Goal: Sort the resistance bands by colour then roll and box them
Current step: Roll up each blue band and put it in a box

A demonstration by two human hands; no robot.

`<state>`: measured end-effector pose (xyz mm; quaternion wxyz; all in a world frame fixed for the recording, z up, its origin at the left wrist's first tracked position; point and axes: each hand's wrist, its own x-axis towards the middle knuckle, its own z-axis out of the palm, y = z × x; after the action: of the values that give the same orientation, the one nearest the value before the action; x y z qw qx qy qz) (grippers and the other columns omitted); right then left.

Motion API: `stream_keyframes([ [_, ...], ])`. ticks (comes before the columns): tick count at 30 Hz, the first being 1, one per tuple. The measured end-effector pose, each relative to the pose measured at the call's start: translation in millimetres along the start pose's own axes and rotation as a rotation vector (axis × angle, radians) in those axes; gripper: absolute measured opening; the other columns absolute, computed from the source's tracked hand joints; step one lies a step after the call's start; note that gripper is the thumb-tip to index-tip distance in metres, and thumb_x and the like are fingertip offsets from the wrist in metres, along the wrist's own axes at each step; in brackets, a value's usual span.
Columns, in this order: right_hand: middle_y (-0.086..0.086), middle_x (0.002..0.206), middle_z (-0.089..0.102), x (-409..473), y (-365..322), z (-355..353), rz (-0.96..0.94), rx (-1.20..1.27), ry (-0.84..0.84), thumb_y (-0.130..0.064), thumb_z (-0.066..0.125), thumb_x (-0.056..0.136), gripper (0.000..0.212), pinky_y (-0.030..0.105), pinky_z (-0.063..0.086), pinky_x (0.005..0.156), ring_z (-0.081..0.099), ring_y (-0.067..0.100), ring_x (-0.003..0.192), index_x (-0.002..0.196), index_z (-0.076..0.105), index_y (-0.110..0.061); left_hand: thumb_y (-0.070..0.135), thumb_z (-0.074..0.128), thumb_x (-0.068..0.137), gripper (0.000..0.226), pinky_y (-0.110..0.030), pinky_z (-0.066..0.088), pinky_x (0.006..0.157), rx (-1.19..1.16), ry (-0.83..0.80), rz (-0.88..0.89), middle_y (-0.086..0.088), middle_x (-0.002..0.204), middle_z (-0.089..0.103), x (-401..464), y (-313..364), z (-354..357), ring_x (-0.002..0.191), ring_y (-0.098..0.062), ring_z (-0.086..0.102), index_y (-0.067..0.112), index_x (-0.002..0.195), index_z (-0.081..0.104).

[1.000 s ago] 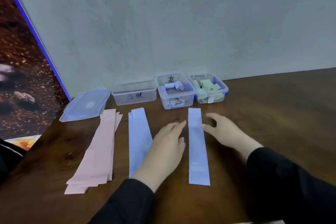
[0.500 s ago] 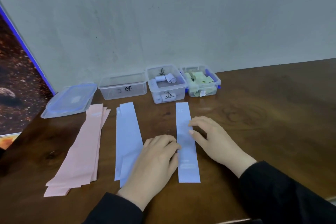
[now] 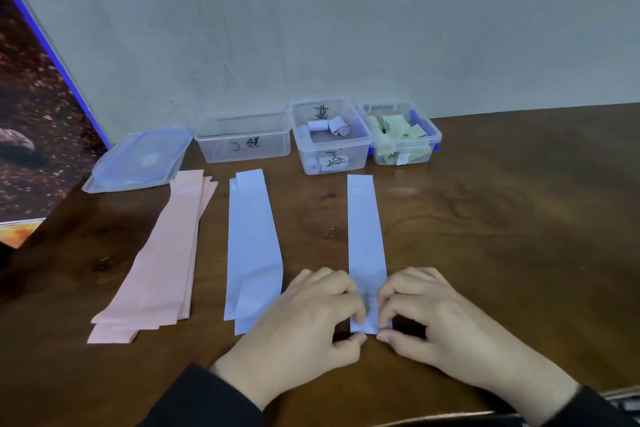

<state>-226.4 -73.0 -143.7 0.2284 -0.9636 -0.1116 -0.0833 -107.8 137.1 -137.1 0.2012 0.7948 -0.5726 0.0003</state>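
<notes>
A single light blue band [image 3: 364, 236] lies flat on the wooden table, running away from me. My left hand [image 3: 311, 319] and my right hand [image 3: 433, 319] pinch its near end from either side, fingers curled over the edge. To the left lies a small stack of blue bands [image 3: 251, 243], and further left a stack of pink bands [image 3: 162, 267]. At the wall stand three clear boxes: an empty one [image 3: 242, 146], one with rolled blue bands [image 3: 330, 139], and one with green bands [image 3: 401, 135].
A clear lid with a blue rim [image 3: 138, 159] rests at the back left beside the empty box. A poster board [image 3: 31, 121] leans at the left edge. The table's right half [image 3: 519, 218] is bare wood.
Both hands slid down the single blue band toward me, from its middle to its near end, and now pinch that end. The view also tilted slightly.
</notes>
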Motion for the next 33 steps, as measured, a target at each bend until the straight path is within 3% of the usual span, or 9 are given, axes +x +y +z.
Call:
stream_keyframes([
  [3,-0.026,0.105,0.054,0,1,0,0.009,0.015,0.022,-0.047,0.062,0.097,0.01,0.026,0.033,0.103,0.054,0.003,0.11,0.092,0.066,-0.039,0.043,0.054,0.092,0.013,-0.014,0.032,0.084,0.003,0.005,-0.018,0.019,0.103,0.049,0,2,-1,0.099,0.0,0.04,0.032,0.093,0.061],
  [8,-0.026,0.101,0.056,2,-1,2,0.007,-0.031,0.051,-0.039,0.059,0.099,0.005,0.028,0.037,0.101,0.056,0.002,0.104,0.095,0.061,-0.037,0.037,0.047,0.098,0.016,-0.021,0.034,0.087,-0.012,0.02,-0.051,0.018,0.099,0.049,2,5,1,0.097,-0.005,0.042,0.031,0.089,0.059],
  [13,-0.026,0.101,0.055,4,-1,2,0.005,-0.039,0.046,-0.031,0.055,0.1,0.011,0.028,0.038,0.097,0.054,0.002,0.104,0.095,0.062,-0.038,0.035,0.054,0.095,0.01,-0.02,0.039,0.083,-0.031,0.051,-0.106,0.018,0.095,0.05,5,7,3,0.095,-0.003,0.042,0.031,0.087,0.057],
  [16,-0.025,0.101,0.055,3,1,3,-0.005,-0.042,0.056,-0.035,0.055,0.101,0.012,0.026,0.037,0.097,0.054,0.002,0.104,0.097,0.066,-0.038,0.034,0.056,0.092,0.005,-0.019,0.038,0.08,-0.02,0.075,-0.107,0.018,0.094,0.05,5,5,5,0.092,-0.003,0.042,0.032,0.088,0.056],
  [20,-0.026,0.103,0.055,2,2,3,-0.011,-0.028,0.062,-0.049,0.058,0.097,0.019,0.027,0.039,0.099,0.055,0.0,0.105,0.104,0.072,-0.037,0.034,0.055,0.092,0.015,-0.016,0.033,0.075,0.013,0.086,-0.08,0.017,0.091,0.05,3,1,5,0.089,-0.004,0.042,0.028,0.083,0.065],
  [27,-0.023,0.097,0.055,2,3,6,-0.025,-0.053,0.107,-0.042,0.059,0.099,0.019,0.031,0.046,0.081,0.054,0.003,0.091,0.103,0.076,-0.035,0.039,0.052,0.091,0.019,-0.014,0.029,0.079,0.043,0.098,-0.061,0.017,0.092,0.049,1,-2,6,0.089,-0.002,0.042,0.029,0.087,0.067],
  [33,-0.023,0.093,0.059,8,2,0,-0.013,-0.032,0.083,-0.042,0.059,0.098,0.01,0.031,0.047,0.081,0.056,0.004,0.089,0.095,0.068,-0.038,0.035,0.05,0.094,0.02,-0.022,0.035,0.078,0.087,0.123,-0.059,0.016,0.087,0.048,4,0,5,0.085,-0.005,0.043,0.027,0.082,0.065],
])
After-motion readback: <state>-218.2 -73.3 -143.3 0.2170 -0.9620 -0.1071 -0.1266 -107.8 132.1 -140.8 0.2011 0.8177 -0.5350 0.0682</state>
